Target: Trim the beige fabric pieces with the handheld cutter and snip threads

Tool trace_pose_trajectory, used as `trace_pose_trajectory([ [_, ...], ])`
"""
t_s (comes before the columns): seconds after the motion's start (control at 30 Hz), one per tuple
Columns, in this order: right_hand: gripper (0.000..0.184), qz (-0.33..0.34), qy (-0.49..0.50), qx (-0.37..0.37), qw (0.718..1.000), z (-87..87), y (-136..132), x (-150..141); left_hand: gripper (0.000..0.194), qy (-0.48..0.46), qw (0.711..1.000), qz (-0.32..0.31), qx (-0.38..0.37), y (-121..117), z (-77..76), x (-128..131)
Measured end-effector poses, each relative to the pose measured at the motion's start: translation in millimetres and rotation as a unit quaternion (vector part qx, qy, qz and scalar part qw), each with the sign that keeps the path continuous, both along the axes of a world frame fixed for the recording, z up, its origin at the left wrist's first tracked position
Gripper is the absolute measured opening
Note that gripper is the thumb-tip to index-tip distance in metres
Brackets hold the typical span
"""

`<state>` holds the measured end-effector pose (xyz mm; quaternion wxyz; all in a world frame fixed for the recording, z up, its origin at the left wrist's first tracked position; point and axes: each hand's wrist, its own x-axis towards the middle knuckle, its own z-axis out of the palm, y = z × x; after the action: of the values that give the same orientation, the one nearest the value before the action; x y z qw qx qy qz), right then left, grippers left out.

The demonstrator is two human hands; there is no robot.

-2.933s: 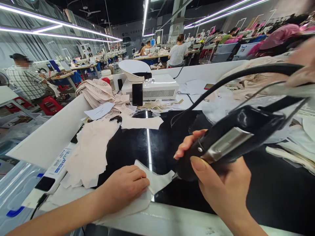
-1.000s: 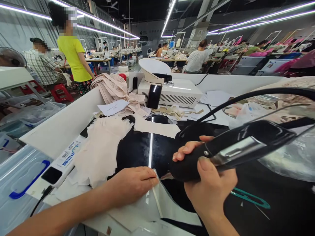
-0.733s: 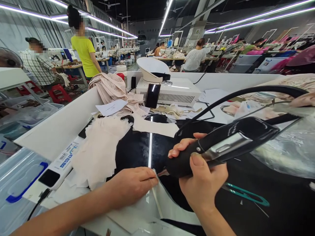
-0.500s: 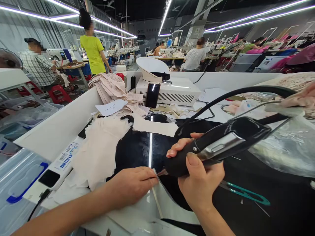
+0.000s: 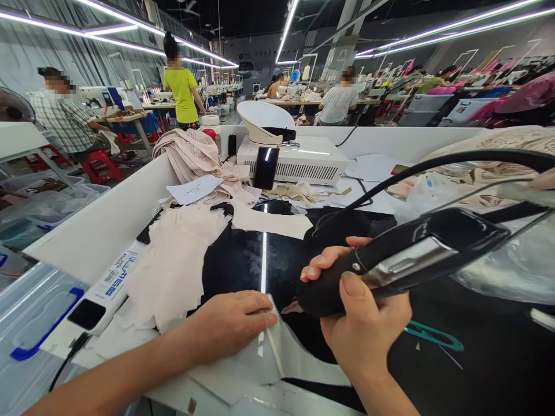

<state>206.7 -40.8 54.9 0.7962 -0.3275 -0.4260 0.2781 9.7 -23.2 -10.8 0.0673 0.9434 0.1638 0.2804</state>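
In my right hand (image 5: pixel 364 312) is a black corded handheld tool (image 5: pixel 403 257) with a silver lever; my fingers and thumb wrap its thick near end. The tool tilts up to the right, above the dark work surface. My left hand (image 5: pixel 238 320) rests left of it, fingers together at the tip of a pale fabric strip (image 5: pixel 274 349). The fingertips partly cover that strip. A small pinkish scrap (image 5: pixel 292 308) shows between the hands. Right of my right hand lie teal-handled snips (image 5: pixel 436 335), partly hidden by the hand.
Pale cut fabric pieces (image 5: pixel 173 266) pile at the left, beside a white power bank-like box (image 5: pixel 99 294). Behind stand a phone (image 5: pixel 265 167) and a white vented unit (image 5: pixel 299 159). A black cable (image 5: pixel 411 170) arches at the right. Co-workers sit and stand beyond the white partition (image 5: pixel 104 208).
My right hand and the black tool have shifted right, away from my left hand. My left hand has barely moved. The standing co-worker in yellow has moved right.
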Motion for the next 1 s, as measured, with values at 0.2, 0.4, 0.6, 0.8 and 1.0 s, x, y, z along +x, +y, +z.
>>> trace_pose_trajectory([
  [0.2,0.033,0.002,0.0,-0.005,1.0,-2.4,-4,0,0.023,0.007,1.0,-0.003,-0.002,0,2.4,-1],
  [0.4,0.032,0.011,-0.002,-0.014,1.0,-5.2,-6,-2,0.022,0.015,1.0,-0.002,-0.012,1,1.9,-1],
  [0.6,0.027,0.006,-0.017,-0.017,1.0,-4.2,-6,-3,0.023,0.013,1.0,-0.007,-0.005,3,0.5,-2],
  [0.8,0.032,-0.008,0.006,-0.024,1.0,8.5,-14,9,0.019,0.018,0.999,-0.021,0.018,4,6.0,-2],
  [1.0,0.033,-0.02,-0.015,-0.025,0.999,6.4,-23,15,0.023,0.049,0.998,-0.028,-0.029,-1,16.2,11],
])
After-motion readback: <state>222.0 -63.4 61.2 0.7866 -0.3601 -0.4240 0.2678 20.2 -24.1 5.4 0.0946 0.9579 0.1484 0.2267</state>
